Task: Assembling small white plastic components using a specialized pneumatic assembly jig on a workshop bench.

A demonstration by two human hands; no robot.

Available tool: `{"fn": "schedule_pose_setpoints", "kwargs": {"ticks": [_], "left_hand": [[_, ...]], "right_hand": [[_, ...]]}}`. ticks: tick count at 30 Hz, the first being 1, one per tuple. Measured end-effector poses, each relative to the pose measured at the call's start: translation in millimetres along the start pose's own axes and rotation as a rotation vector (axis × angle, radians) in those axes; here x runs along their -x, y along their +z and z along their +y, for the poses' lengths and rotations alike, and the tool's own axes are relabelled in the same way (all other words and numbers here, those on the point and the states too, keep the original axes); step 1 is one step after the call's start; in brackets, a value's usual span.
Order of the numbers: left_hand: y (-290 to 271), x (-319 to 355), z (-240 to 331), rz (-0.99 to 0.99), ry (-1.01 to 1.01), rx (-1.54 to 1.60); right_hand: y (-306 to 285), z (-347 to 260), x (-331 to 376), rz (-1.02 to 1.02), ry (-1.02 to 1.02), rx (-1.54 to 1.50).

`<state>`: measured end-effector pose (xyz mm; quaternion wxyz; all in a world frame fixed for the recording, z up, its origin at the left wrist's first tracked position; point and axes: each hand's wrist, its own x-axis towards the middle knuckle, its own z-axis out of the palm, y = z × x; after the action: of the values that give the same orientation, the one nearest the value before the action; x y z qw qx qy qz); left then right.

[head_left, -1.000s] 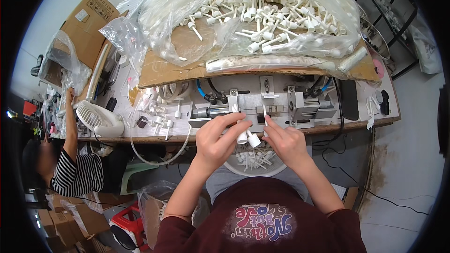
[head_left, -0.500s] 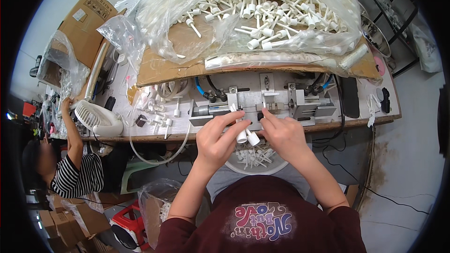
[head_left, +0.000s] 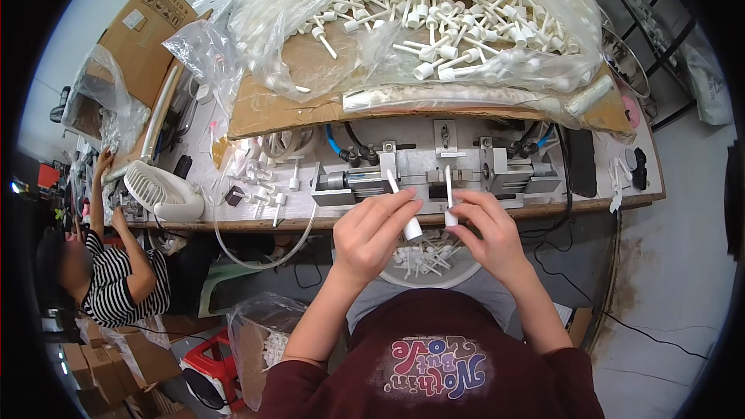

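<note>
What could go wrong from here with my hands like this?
Your left hand and right hand are close to the metal fixture, so a pinch seems possible if its parts move. The white stemmed piece in your right hand might slip and drop into the bowl below, landing among loose white parts.
</note>
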<state>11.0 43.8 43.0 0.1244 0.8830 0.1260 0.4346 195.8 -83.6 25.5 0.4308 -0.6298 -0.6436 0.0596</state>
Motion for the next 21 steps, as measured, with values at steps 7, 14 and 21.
{"fn": "schedule_pose_setpoints", "kwargs": {"ticks": [7, 14, 21], "left_hand": [[-0.4, -3.0, 12.4, -0.002, -0.066, 0.073], [-1.2, 2.7, 13.7, -0.057, -0.104, 0.089], [1.6, 10.3, 16.2, -0.072, -0.197, 0.097]], "right_hand": [[21.2, 6.8, -6.1, -0.113, -0.186, 0.481], [19.0, 2.0, -15.0, -0.173, -0.171, 0.515], [-23.9, -18.7, -85.3, 0.048, -0.114, 0.228]]}}
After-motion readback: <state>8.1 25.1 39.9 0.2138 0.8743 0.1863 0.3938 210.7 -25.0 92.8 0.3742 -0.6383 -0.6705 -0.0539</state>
